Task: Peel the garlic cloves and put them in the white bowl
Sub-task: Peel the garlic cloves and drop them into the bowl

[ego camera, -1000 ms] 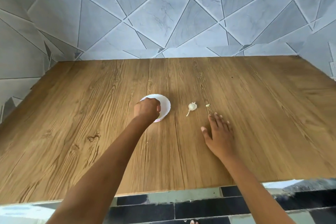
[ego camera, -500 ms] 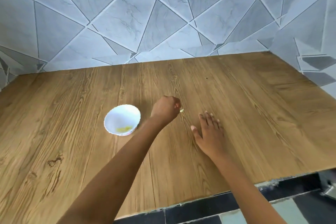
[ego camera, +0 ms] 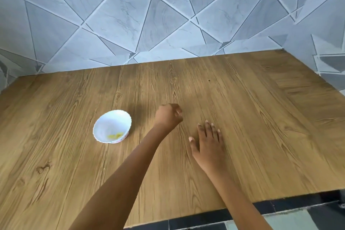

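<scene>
- The left hand (ego camera: pixel 169 115) is curled into a fist, knuckles up, at the end of the outstretched left forearm (ego camera: pixel 130 164) — whether it grips anything cannot be seen.
- The right hand (ego camera: pixel 209 142) lies flat, palm down, fingers straight and slightly spread.

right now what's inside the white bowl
A few pale yellow pieces lie near the front of the white bowl; the rest looks bare. Its near rim hides the inner wall just below it.
</scene>
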